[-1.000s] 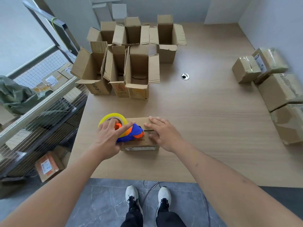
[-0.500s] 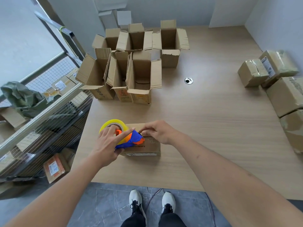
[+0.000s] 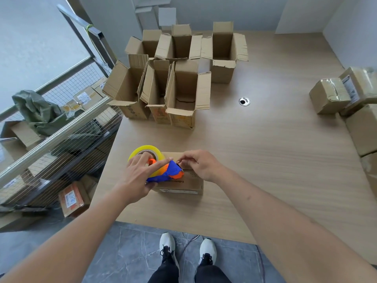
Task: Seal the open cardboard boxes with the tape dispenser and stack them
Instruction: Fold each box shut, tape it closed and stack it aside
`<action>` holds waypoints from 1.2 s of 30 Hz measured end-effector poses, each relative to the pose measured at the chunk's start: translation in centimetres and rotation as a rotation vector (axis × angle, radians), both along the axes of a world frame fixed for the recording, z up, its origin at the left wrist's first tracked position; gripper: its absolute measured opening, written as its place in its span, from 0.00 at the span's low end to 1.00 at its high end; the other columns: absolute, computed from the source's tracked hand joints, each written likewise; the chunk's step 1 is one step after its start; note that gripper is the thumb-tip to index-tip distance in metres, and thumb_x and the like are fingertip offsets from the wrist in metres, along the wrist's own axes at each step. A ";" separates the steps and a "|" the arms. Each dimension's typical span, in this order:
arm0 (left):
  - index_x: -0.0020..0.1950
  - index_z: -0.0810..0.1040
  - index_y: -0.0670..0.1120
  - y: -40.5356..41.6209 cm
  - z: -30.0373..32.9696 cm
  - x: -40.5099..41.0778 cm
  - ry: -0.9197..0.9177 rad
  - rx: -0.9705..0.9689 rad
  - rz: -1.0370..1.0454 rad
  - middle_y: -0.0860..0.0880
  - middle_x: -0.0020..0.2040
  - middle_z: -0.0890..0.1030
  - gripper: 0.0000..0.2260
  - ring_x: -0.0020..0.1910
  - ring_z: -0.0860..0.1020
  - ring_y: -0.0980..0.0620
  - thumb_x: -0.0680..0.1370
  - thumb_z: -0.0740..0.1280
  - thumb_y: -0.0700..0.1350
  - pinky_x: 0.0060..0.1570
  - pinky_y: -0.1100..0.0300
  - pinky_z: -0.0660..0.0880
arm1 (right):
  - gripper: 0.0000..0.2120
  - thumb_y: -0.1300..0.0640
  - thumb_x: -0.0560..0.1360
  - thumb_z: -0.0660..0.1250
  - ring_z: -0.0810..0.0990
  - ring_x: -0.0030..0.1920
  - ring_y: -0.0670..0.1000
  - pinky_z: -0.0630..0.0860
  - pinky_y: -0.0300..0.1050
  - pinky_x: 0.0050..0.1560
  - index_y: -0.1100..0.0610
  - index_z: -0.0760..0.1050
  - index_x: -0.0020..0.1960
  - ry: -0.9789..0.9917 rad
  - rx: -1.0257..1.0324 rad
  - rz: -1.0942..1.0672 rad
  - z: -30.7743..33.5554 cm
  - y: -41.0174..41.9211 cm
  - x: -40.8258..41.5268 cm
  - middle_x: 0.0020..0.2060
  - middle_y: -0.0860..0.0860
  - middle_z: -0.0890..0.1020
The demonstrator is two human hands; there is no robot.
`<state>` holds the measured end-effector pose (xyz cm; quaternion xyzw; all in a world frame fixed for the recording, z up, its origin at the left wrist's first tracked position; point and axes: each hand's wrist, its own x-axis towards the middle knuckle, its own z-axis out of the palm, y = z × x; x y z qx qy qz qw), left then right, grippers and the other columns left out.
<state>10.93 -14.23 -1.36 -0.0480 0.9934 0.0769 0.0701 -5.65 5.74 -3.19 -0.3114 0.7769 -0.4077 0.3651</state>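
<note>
The right hand [image 3: 201,165], previously flat on the small closed brown cardboard box [image 3: 184,182], now pinches at the blue-and-orange plastic tape dispenser [image 3: 166,171]

Head-worn camera looks steeply down, close over the table [image 3: 265,160].

Bare arms all the way up, no sleeves, watch or rings on either the left hand [image 3: 136,181] or right hand [image 3: 201,165]. Down below: black trousers [image 3: 189,274], white sneakers [image 3: 207,250] with black laces, I think.
</note>
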 end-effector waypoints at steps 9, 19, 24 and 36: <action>0.81 0.48 0.69 0.2 0.1 -0.1 -0.007 0.002 0.000 0.47 0.62 0.69 0.51 0.61 0.71 0.42 0.70 0.79 0.48 0.61 0.45 0.71 | 0.07 0.52 0.82 0.65 0.79 0.50 0.45 0.78 0.41 0.50 0.47 0.80 0.57 -0.007 0.059 0.105 0.8 0.2 -0.5 0.49 0.42 0.82; 0.81 0.53 0.68 0.9 -0.1 0.0 0.131 -0.086 -0.060 0.48 0.56 0.72 0.31 0.54 0.73 0.44 0.80 0.62 0.63 0.53 0.49 0.68 | 0.04 0.55 0.77 0.73 0.82 0.42 0.48 0.80 0.48 0.48 0.50 0.87 0.50 0.143 -0.046 -0.101 0.0 -0.5 0.4 0.41 0.46 0.86; 0.81 0.52 0.68 1.1 -0.2 0.1 0.129 -0.093 -0.036 0.48 0.55 0.71 0.33 0.50 0.72 0.45 0.80 0.65 0.62 0.51 0.51 0.68 | 0.04 0.56 0.76 0.75 0.84 0.44 0.46 0.81 0.50 0.49 0.52 0.88 0.49 0.161 -0.126 -0.235 -0.4 -0.4 1.0 0.42 0.46 0.87; 0.81 0.54 0.69 0.5 -0.1 -0.2 0.097 -0.010 -0.043 0.49 0.57 0.72 0.35 0.55 0.73 0.45 0.78 0.70 0.59 0.55 0.49 0.70 | 0.04 0.57 0.76 0.75 0.83 0.46 0.47 0.80 0.48 0.52 0.56 0.87 0.49 0.262 -0.082 -0.156 0.5 0.4 1.2 0.43 0.49 0.87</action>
